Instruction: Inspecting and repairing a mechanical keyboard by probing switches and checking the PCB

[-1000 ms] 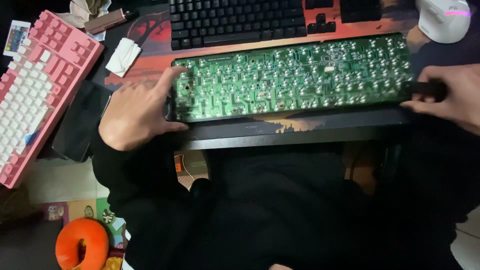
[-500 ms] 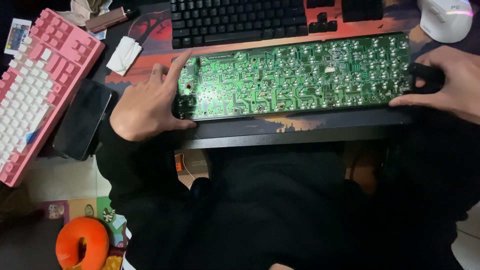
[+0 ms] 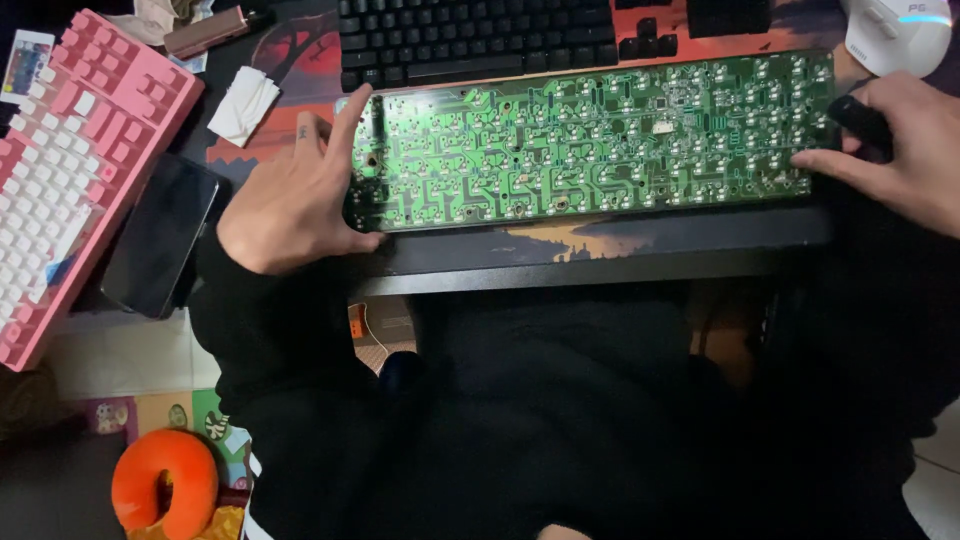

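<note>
Quick count from up here: one bare green circuit board [image 3: 590, 140], solder side up, lying flat across the front of the counter [image 3: 600, 255]. Two finished keyboards around it, a black keyboard [image 3: 480, 35] just behind the board and a pink keyboard [image 3: 70, 170] off to the left, angled. One dark phone [image 3: 160, 235] face up between the pink one and my arm. One white mouse [image 3: 895, 35] in the top right corner, one folded white tissue [image 3: 243, 103] near the board's top left corner, and one orange ring cushion [image 3: 165, 480] down on the floor.

Nothing covers the board's middle; only my hands overlap its two ends.

Grip: my left hand [image 3: 295, 195] is spread wide, fingers apart, index along the board's left edge and thumb tucked at its lower left corner, so it's bracing rather than clamped. My right hand [image 3: 900, 145] is closed around a small black tool [image 3: 860, 120], fingertips resting on the board's right end.
</note>
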